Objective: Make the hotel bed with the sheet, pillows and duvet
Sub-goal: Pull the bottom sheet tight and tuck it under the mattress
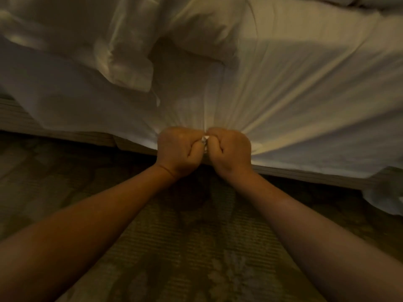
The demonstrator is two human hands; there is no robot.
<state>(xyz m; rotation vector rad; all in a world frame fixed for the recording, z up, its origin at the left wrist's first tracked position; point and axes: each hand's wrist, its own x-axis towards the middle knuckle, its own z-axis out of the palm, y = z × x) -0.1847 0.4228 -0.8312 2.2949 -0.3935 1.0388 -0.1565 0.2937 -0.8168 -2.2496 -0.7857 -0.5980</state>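
From my head camera I look down over the side of the bed, and both my fists meet at the mattress edge (305, 173). My left hand (178, 150) is clenched tight on a gathered bunch of the sheet (294, 105), and my right hand (229, 149) is clenched on the same bunch, knuckles touching, with a small twist of white cloth showing between them. The sheet lies straight ahead of and beyond my hands, spread over the mattress, and its creases fan out from my grip toward the far side, so the line of pull runs from the bed's middle back to me. Neither hand is nearer; they sit level, side by side, at the edge. Two pillows lie beyond: one pillow (122, 62) up to the left, its corner hanging toward the edge, and another pillow (202, 25) just beside it at the top middle. To the right a loose flap of sheet (383, 192) hangs over the bed's side toward the patterned carpet (196, 247). I judge I am tensioning the sheet before tucking it; the next move would be down and under the mattress edge directly below my fists. I cannot pick out the duvet with certainty in this dim light.
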